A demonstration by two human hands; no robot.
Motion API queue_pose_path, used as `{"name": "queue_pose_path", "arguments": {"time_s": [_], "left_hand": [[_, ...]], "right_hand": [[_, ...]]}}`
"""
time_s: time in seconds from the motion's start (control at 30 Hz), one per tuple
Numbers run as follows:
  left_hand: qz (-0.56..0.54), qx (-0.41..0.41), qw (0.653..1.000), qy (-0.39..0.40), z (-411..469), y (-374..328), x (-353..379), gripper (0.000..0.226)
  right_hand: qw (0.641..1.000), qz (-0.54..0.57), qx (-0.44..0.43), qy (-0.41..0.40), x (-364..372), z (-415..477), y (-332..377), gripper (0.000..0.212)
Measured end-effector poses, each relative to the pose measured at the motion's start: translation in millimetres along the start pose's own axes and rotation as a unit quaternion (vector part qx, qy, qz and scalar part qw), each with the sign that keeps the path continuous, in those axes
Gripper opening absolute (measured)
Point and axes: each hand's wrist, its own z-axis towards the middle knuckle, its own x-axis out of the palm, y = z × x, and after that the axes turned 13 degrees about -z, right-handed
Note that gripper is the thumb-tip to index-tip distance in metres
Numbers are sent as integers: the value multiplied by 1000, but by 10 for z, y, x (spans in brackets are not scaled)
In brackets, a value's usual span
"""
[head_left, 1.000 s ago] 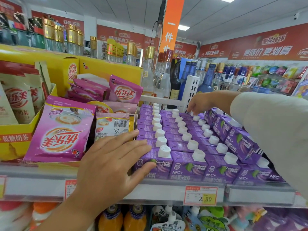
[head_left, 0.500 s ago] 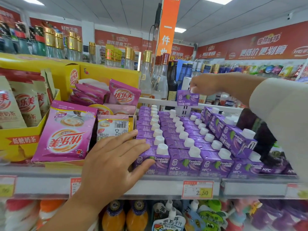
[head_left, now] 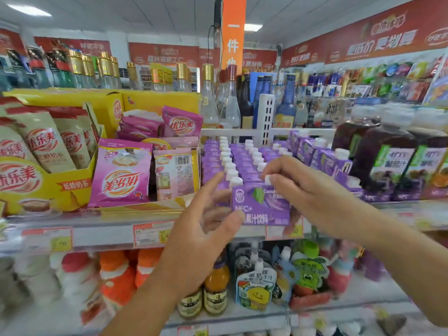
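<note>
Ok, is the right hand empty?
No, the right hand pinches a purple carton by its capped top, out in front of the shelved rows.

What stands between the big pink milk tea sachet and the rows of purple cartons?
A sachet turned backwards, its barcode showing; the head view shows it.

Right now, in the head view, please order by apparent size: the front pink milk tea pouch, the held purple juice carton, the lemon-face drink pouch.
1. pink milk tea pouch
2. purple juice carton and lemon-face drink pouch: look alike; the carton is nearer the camera, so unranked.
</note>
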Motion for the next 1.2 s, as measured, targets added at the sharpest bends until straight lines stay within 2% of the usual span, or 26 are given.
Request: {"name": "queue_pose_path", "arguments": {"time_s": [0.13, 0.23, 0.33, 0.53, 0.63, 0.7, 0.73, 0.8, 0.87, 0.93, 1.03, 1.1, 1.13, 1.2], "left_hand": [[-156, -116, 981, -4, -205, 188, 34, 48], [-194, -153, 969, -31, -362, 322, 40, 44], [-204, -192, 958, -53, -484, 444, 60, 50], [-242, -232, 940, -60, -601, 550, 108, 50], [-277, -235, 929, -67, -619, 574, 128, 47], [-289, -232, 925, -85, -637, 598, 147, 46], [-292, -229, 924, -91, -648, 598, 160, 45], [-295, -223, 924, -95, -663, 606, 184, 39], [-297, -218, 924, -97, -677, 586, 211, 31], [-292, -214, 928, -91, -689, 577, 234, 24], [-258, -215, 938, -80, -663, 591, 260, 27], [-203, -218, 952, -74, -632, 631, 262, 45], [-181, -224, 956, -53, -621, 639, 271, 50], [-177, -244, 953, 0, -615, 635, 302, 44]], "right_hand": [[980, 186, 65, 14, 473, -379, -196, 23], [955, 284, 88, 6, 708, -606, -299, 38], [940, 320, 116, -11, 889, -741, -371, 43], [929, 341, 138, -32, 994, -826, -475, 49], [920, 347, 148, -107, 1070, -836, -492, 38], [929, 311, 139, -143, 1165, -866, -517, 28], [936, 292, 133, -143, 1216, -888, -512, 30], [948, 269, 124, -116, 1304, -929, -491, 48], [956, 248, 127, -88, 1359, -954, -467, 77], [961, 223, 134, -92, 1385, -972, -461, 86], [959, 228, 129, -104, 1367, -1012, -466, 77], [950, 280, 118, -71, 1337, -1050, -445, 66], [941, 315, 113, -52, 1323, -1071, -428, 58], [927, 359, 106, -25, 1297, -1100, -399, 43]]}}
